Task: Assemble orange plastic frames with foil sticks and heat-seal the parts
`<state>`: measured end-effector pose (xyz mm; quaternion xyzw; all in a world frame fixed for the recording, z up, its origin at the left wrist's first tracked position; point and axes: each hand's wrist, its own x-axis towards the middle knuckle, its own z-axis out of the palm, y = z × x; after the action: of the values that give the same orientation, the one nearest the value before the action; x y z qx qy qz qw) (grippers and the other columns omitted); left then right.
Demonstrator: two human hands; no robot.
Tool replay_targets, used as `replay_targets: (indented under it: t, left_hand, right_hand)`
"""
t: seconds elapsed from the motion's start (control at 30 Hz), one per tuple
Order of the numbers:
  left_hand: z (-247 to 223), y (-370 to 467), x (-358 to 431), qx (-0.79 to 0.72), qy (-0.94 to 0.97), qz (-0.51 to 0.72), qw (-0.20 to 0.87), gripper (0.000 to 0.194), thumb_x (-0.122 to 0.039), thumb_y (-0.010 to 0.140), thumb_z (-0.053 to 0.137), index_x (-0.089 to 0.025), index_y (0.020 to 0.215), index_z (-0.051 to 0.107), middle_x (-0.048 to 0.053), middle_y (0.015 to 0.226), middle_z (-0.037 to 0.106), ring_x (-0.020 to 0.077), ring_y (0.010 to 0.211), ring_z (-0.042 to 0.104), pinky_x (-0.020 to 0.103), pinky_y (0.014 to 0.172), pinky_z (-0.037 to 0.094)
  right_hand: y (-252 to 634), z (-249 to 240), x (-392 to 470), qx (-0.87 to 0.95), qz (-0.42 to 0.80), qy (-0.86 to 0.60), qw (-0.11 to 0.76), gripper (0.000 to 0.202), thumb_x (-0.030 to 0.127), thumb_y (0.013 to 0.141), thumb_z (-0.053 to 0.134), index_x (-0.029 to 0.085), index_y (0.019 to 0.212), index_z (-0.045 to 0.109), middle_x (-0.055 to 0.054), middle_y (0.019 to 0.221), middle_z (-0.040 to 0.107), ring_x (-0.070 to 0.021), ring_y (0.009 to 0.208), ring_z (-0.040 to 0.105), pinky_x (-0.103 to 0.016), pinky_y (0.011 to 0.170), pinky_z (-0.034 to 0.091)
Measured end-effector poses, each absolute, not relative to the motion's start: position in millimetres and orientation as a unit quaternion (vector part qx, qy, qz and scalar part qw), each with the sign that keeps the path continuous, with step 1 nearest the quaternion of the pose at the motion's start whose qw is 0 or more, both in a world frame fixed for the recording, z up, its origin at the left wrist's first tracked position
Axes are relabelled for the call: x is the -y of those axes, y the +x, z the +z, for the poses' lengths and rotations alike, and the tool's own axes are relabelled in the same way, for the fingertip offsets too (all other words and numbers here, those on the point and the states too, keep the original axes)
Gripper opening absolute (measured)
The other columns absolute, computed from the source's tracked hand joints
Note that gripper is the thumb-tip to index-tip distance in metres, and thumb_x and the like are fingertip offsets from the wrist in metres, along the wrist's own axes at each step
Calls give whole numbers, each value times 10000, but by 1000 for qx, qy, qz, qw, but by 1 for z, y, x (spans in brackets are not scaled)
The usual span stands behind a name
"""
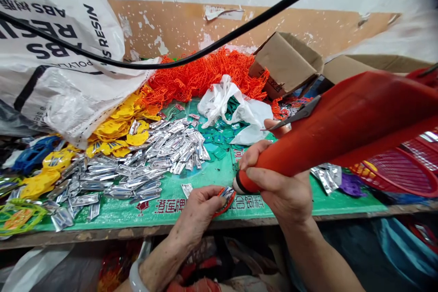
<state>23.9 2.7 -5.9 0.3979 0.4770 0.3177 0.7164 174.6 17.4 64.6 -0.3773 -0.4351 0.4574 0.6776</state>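
White bag (256, 114) of green pieces (232, 105) lies beyond the left hand (200, 210).

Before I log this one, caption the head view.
Left hand steadies a small orange-rimmed part while the right hand holds a red tool against it, above a green work surface.

white sack (77, 96): left | black cable (137, 65): overhead | cardboard box (284, 61): back right

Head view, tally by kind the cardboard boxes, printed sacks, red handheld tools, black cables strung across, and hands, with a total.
Cardboard boxes: 2
Printed sack: 1
Red handheld tool: 1
Black cable: 1
Left hand and right hand: 2
Total: 7
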Motion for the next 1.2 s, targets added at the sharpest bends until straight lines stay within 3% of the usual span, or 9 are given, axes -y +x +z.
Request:
replay_targets:
  t: [0.7, 1.03, 1.2]
  left_hand:
    - [-8, 28, 2, -471, 347, 334, 739, 142, -237, 657, 672, -134, 723, 746, 2, 638, 631, 129, 625, 461, 241, 603, 305]
    - [-15, 33, 7, -474, 313, 353, 744, 110, -210, 619, 685, -127, 676, 730, 12, 585, 616, 138, 605, 508, 247, 596, 344]
    - [-7, 30, 4, -476, 297, 347, 752, 158, -222, 620, 727, -118, 737, 743, 23, 653, 655, 121, 625, 524, 221, 605, 360]
  right_hand:
    - [172, 51, -15, 490, 442, -393, 640, 140, 136, 667, 710, 214, 729, 612, 15, 717, 566, -174, 656, 576, -348, 639, 529]
    - [170, 44, -8, 505, 420, -400, 639, 348, 109, 673, 714, 236, 973, 593, 20, 744, 594, -172, 668, 590, -332, 653, 545]
    - [176, 53, -10, 487, 426, -376, 664, 334, 127, 651, 706, 234, 950, 604, 30, 726, 595, -166, 633, 584, -353, 675, 544]
